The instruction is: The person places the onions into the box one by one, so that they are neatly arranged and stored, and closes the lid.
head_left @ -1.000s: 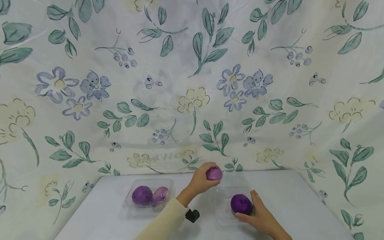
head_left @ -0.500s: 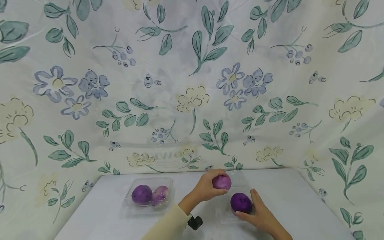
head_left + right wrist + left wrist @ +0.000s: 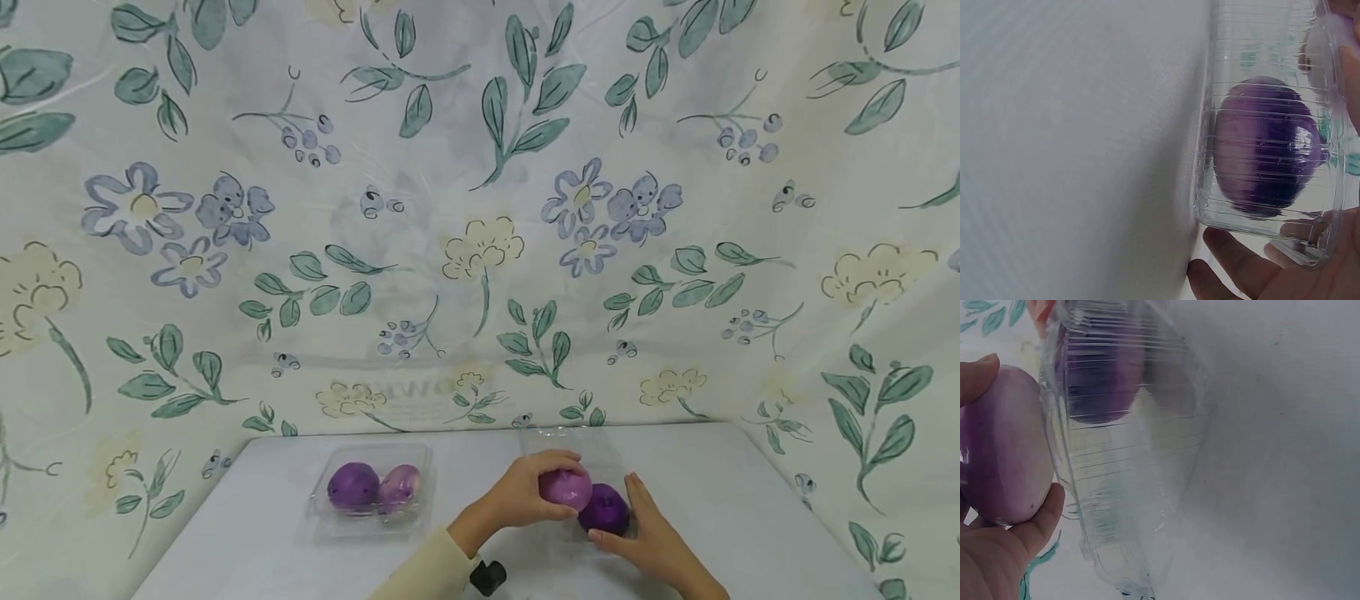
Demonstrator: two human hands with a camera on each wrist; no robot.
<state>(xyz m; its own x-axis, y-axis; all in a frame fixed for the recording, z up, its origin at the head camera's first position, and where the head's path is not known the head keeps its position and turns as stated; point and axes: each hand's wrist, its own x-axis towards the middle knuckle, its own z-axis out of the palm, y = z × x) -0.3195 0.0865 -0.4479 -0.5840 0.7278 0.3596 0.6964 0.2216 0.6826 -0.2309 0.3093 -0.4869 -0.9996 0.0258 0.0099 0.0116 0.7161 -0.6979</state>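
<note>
In the head view my left hand (image 3: pixel 525 492) holds a light purple oval fruit (image 3: pixel 565 490) between thumb and fingers, just left of a dark purple round fruit (image 3: pixel 604 510). The left wrist view shows the held fruit (image 3: pixel 1007 447) glossy, fading to whitish, beside the wall of a clear plastic container (image 3: pixel 1094 506). The dark fruit (image 3: pixel 1263 147) lies inside this ribbed container. My right hand (image 3: pixel 652 533) rests around the container's right end, fingers extended along the far side and thumb by the dark fruit. Its fingertips (image 3: pixel 1216 240) sit at the container's corner in the right wrist view.
To the left on the white table (image 3: pixel 232 533) stands another clear container (image 3: pixel 420 458) with a purple fruit (image 3: pixel 353 486) and a paler one (image 3: pixel 400 486) inside. A floral curtain (image 3: pixel 480 208) hangs behind the table. A small black device (image 3: pixel 488 577) sits at my left wrist.
My left hand has carried the light purple fruit rightward and down, from above the container's left side to right beside the dark fruit. The right hand has stayed nearly still.
</note>
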